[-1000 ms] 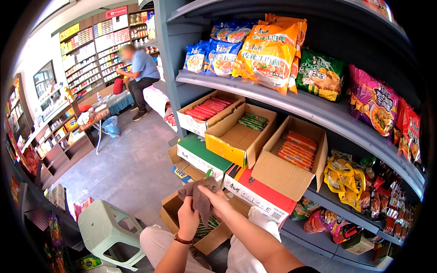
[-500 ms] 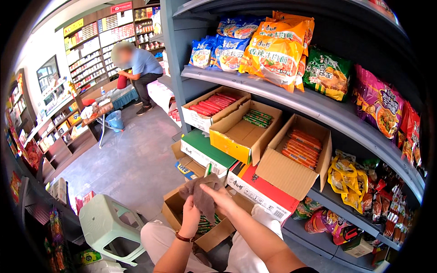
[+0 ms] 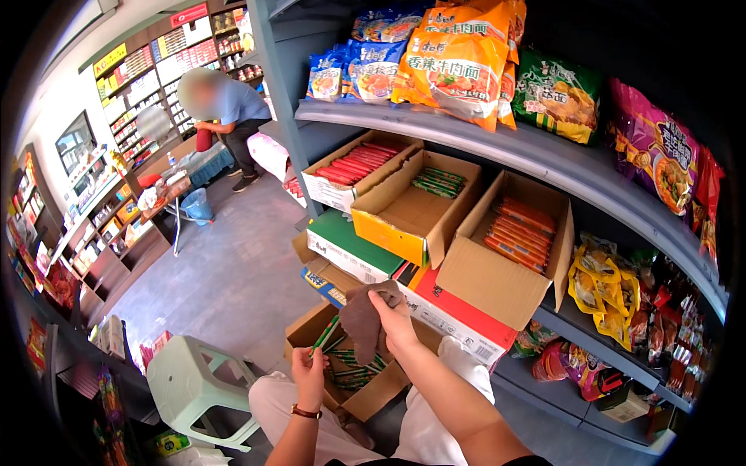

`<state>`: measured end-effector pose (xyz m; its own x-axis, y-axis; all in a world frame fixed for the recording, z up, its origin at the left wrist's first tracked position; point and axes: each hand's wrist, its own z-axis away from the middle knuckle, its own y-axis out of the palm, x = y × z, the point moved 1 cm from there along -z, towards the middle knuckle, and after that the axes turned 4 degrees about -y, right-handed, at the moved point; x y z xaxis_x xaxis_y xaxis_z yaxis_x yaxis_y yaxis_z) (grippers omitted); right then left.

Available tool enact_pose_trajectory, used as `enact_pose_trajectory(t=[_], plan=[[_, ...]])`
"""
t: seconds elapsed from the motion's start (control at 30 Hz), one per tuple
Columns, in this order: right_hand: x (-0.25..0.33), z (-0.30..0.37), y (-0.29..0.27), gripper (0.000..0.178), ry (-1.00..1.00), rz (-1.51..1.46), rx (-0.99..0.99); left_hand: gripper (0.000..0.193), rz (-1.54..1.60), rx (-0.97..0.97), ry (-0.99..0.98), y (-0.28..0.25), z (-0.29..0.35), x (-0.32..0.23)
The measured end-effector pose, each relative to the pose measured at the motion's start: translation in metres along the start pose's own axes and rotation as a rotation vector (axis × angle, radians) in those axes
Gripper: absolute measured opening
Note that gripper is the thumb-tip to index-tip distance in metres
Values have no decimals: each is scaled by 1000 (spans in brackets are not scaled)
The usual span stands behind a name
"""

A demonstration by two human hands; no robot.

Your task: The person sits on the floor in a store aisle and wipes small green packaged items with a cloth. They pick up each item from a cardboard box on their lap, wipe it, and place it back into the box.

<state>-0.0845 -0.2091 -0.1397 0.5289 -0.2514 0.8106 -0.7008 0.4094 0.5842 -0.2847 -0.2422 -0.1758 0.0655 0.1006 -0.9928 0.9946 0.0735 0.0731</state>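
Observation:
Between the fingers of my left hand (image 3: 308, 373) is a slim green-wrapped sausage stick (image 3: 325, 332), held tilted by its lower end. A crumpled brown cloth (image 3: 361, 322) hangs from my right hand (image 3: 396, 317), gripped between thumb and fingers. Both hands are over an open cardboard box (image 3: 376, 398) between my knees, in which several more green sticks (image 3: 351, 376) lie loosely. The cloth covers part of the box from view.
On the shelf at right stand an open box of red sticks (image 3: 320, 186), a yellow-sided box (image 3: 386, 244) with green sticks and a carton of orange sticks (image 3: 475, 268). Noodle packs (image 3: 454, 74) fill the shelf above. A pale green stool (image 3: 186, 373) stands left; a person (image 3: 241, 105) sits far off.
The cloth and the green stick, earlier together in my two hands, are now apart. My left hand has drawn the stick down and left; the right keeps the cloth.

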Motion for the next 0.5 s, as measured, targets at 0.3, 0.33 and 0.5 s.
enact_pose_trajectory(t=[0.3, 0.33, 0.5], plan=[[18, 16, 13, 39, 66, -51, 36, 16, -208, 6, 194, 49, -37, -26], [18, 14, 10, 39, 63, -51, 53, 17, -192, 39, 348, 68, -47, -53], [16, 2, 4, 40, 84, -102, 46, 20, -222, 303, 855, 177, -104, -143]])
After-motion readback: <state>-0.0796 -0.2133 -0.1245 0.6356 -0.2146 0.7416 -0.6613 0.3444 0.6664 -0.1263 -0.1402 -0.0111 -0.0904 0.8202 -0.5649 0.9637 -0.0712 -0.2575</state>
